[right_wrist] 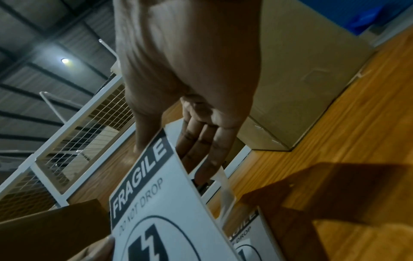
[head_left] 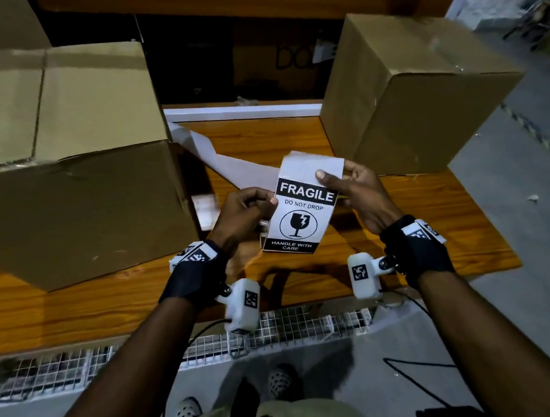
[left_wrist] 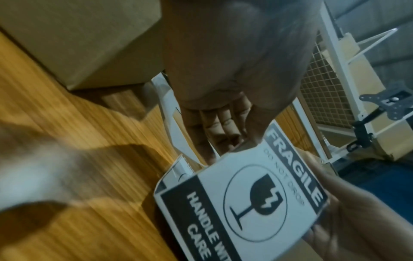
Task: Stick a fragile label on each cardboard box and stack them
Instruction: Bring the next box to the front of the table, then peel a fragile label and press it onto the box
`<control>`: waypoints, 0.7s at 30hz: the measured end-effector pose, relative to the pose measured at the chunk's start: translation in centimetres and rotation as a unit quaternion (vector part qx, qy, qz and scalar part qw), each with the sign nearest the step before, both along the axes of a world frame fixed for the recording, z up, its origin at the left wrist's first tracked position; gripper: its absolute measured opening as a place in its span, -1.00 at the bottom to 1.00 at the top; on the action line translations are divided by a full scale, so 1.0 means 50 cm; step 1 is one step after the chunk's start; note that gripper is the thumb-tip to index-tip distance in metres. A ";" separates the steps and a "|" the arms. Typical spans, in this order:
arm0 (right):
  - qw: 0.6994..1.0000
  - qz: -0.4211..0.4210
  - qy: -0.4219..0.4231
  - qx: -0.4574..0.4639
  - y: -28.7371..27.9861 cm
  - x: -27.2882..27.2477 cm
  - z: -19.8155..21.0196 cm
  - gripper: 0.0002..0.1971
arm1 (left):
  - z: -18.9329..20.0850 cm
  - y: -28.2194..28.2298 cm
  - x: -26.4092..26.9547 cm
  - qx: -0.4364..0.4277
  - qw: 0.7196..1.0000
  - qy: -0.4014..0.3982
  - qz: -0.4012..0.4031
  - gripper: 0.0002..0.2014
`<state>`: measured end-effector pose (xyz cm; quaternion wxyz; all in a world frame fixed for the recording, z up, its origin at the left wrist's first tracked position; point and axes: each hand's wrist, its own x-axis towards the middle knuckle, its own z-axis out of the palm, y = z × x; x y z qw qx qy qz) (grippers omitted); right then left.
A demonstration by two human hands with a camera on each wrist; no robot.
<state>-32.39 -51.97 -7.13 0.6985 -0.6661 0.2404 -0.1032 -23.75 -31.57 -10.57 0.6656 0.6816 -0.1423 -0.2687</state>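
Note:
Both hands hold a white fragile label (head_left: 296, 214) upright above the wooden table (head_left: 105, 296). My left hand (head_left: 249, 207) pinches its left edge beside the word FRAGILE. My right hand (head_left: 346, 183) pinches the top right corner, thumb on the front, fingers behind. The label (left_wrist: 257, 199) fills the lower part of the left wrist view, and the label (right_wrist: 156, 203) shows again in the right wrist view. A large cardboard box (head_left: 56, 164) stands at the left, a smaller cardboard box (head_left: 407, 90) at the right. More labels (right_wrist: 245, 238) lie below.
White backing paper (head_left: 227, 159) lies on the table between the boxes. A white wire mesh panel (head_left: 280, 331) runs along the table's near edge. Further cardboard and a dark gap sit behind the table. Grey floor lies to the right.

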 end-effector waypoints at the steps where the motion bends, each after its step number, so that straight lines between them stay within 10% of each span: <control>1: 1.000 0.001 -0.003 0.006 -0.001 -0.006 -0.001 -0.54 | 0.000 0.002 0.001 0.003 1.000 0.003 0.002 -0.95; 15: 0.995 0.004 0.010 -0.098 0.002 -0.003 0.006 -0.30 | 0.060 0.006 0.025 0.030 0.999 -0.037 0.017 -0.79; 21: 0.819 -0.051 -0.081 -0.565 0.062 -0.010 -0.009 -0.43 | 0.073 -0.004 0.024 0.046 0.998 0.000 0.040 -0.88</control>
